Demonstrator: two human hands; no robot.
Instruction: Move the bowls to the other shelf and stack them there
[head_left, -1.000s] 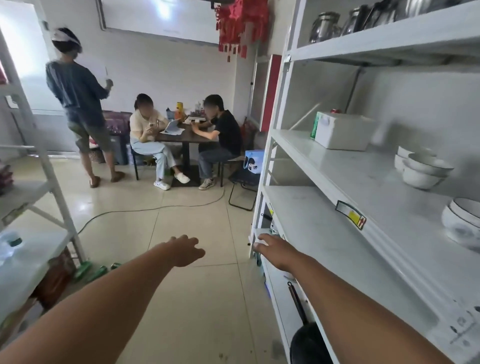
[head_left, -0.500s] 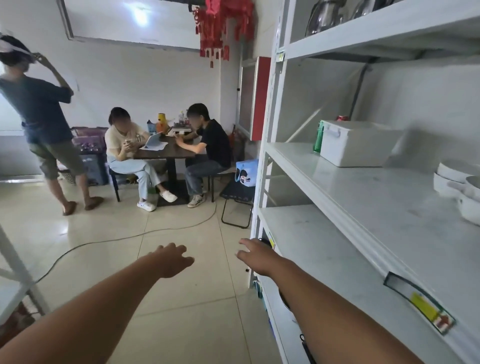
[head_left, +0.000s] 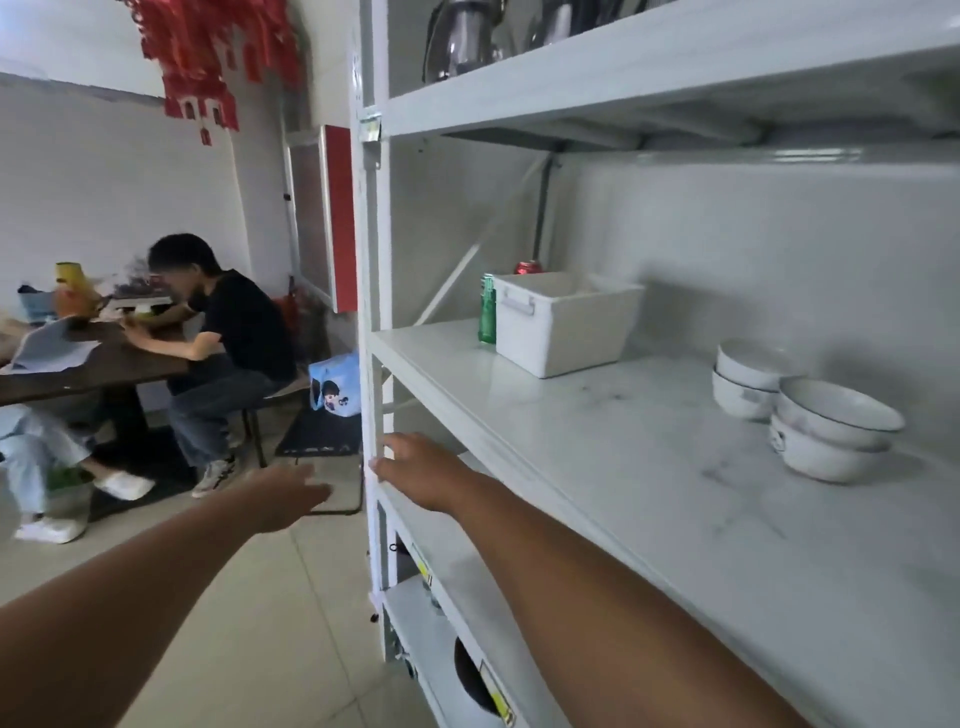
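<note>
White bowls (head_left: 810, 410) sit in two short stacks at three o'clock on the shelf (head_left: 597, 457), untouched. Both the left hand (head_left: 283, 496) and right hand (head_left: 421, 470) reach forward spread and empty, so the approach is in hand; next, the right must swing toward the bowls.

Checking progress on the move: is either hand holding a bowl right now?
No, the left hand and right hand are both empty, and the bowls sit on the shelf.

Two bare forearms, no sleeves visible, wrists seemingly unadorned
</note>
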